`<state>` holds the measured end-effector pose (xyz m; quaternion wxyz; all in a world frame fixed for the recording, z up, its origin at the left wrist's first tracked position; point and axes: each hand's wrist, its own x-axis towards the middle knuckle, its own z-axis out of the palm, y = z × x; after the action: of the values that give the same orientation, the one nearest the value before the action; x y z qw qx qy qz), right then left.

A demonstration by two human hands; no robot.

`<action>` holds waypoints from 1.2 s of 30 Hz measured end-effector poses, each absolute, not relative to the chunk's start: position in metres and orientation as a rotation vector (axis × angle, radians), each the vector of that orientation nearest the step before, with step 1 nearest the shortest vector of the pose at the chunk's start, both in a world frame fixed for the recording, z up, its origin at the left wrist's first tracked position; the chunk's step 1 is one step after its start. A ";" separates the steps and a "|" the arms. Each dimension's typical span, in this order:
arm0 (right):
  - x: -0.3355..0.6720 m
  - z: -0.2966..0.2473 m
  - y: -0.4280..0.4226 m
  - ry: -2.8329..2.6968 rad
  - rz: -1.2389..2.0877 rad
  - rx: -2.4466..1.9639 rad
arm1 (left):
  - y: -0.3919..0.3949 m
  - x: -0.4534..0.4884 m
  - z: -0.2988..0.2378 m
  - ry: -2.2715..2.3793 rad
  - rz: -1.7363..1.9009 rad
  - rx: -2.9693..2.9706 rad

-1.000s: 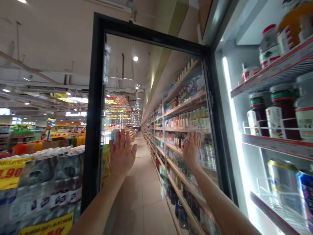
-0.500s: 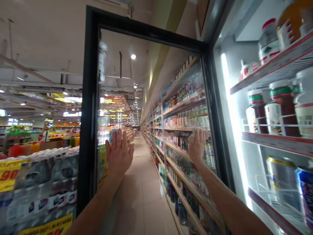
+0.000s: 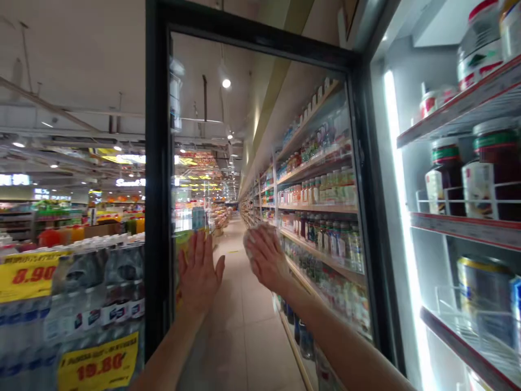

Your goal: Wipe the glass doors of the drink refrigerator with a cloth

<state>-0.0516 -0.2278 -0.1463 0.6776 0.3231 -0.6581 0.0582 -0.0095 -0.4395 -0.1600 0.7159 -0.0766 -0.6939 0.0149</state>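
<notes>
The black-framed glass door of a lit cooler stands swung open in front of me. My left hand lies flat on the glass near the frame's left side, fingers stretched upward and open. My right hand presses against the glass near its middle. A pale cloth shows blurred under its fingertips. Both forearms reach up from the bottom of the view.
The cooler's shelves on the right hold dark juice bottles and cans. Shrink-wrapped water bottles with yellow price signs stand at the left. A tiled aisle and long drink shelves show through the glass.
My right hand slid left across the glass, from near the door's right edge to its middle. My left hand stayed flat in about the same place.
</notes>
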 end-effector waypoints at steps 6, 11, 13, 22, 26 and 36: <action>-0.061 -0.141 -0.201 -1.337 0.414 0.295 | -0.437 -0.010 -0.158 -1.555 0.025 -0.143; -0.052 -0.156 -0.229 -1.433 0.190 0.654 | -0.439 -0.009 -0.159 -1.548 0.037 -0.148; -0.050 -0.163 -0.232 -1.450 0.099 0.779 | -0.439 -0.008 -0.159 -1.543 0.053 -0.147; -0.053 -0.162 -0.223 -1.404 0.298 0.487 | -0.437 -0.006 -0.158 -1.526 0.082 -0.127; -0.050 -0.174 -0.227 -1.450 0.112 0.709 | -0.439 -0.007 -0.158 -1.534 0.072 -0.139; -0.055 -0.179 -0.213 -1.483 0.184 0.609 | -0.439 -0.007 -0.159 -1.542 0.066 -0.141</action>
<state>-0.0554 -0.2135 -0.1791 0.6918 0.2726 -0.6636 0.0822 -0.0067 -0.4392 -0.1592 0.7145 -0.0638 -0.6961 0.0296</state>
